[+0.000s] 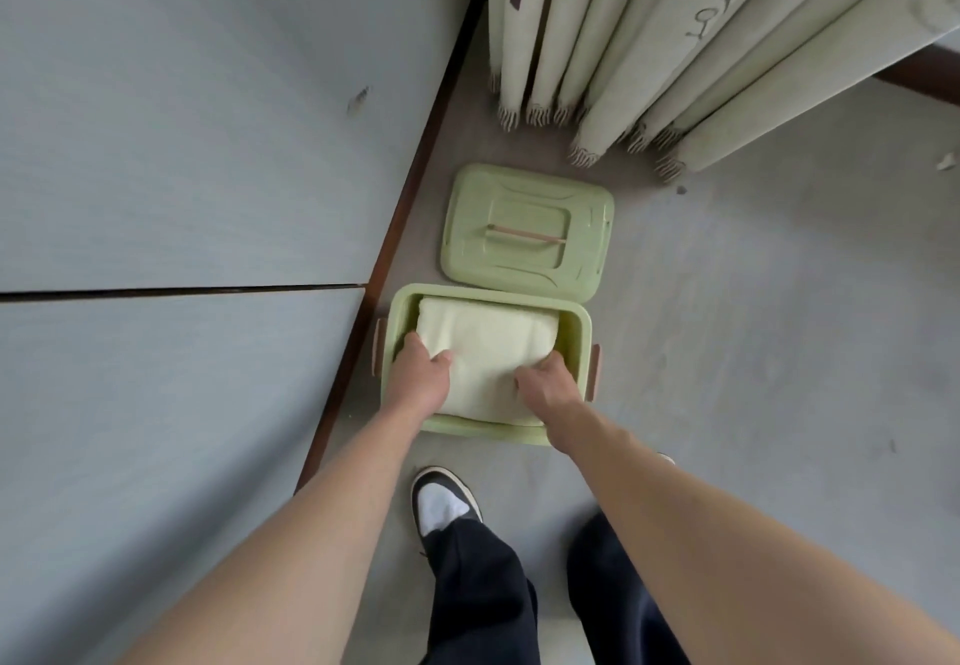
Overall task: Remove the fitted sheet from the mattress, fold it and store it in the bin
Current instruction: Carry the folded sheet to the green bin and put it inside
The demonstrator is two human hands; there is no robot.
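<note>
A pale cream folded fitted sheet (pixel 485 347) lies inside the light green bin (pixel 574 319) on the floor. My left hand (pixel 423 371) grips the sheet's left side, fingers tucked down between the fabric and the bin wall. My right hand (pixel 545 378) grips the sheet's right side, fingers curled into the cloth near the bin's right wall. The near part of the sheet bulges slightly over the bin's front rim. The bare grey mattress (pixel 182 171) fills the left of the view.
The bin's green lid (pixel 527 228) lies flat on the floor just beyond the bin. A dark wooden bed frame edge (pixel 400 217) runs diagonally beside the bin. Fringed pale curtains (pixel 675 41) hang at the upper right. My shoe (pixel 444 501) stands close in front of the bin.
</note>
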